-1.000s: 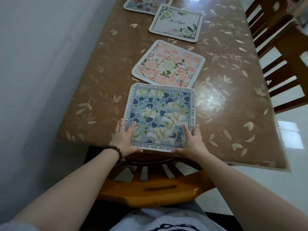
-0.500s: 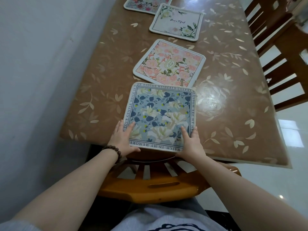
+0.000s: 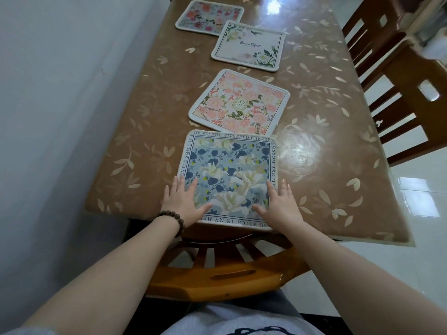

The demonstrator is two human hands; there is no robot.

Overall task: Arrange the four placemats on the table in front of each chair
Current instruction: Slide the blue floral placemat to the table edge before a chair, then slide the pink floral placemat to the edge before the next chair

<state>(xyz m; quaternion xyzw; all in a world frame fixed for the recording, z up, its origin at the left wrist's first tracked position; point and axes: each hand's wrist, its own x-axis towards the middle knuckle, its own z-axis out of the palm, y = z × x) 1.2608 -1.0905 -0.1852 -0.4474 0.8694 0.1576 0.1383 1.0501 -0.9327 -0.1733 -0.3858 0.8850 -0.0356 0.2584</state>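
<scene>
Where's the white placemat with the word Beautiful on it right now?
The white placemat lies far up the table, between the pink placemat nearer you and the red-flowered placemat beyond.

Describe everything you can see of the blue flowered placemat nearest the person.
The blue placemat is square with rounded corners and a pale stitched edge, seemingly fabric. White flowers and dark blue leaves fill a grey-blue middle, framed by a border of printed text. It lies flat at the near edge of the table, squarely before the chair. The left hand and right hand rest flat on its near corners. Its far edge meets the pink placemat.
</scene>
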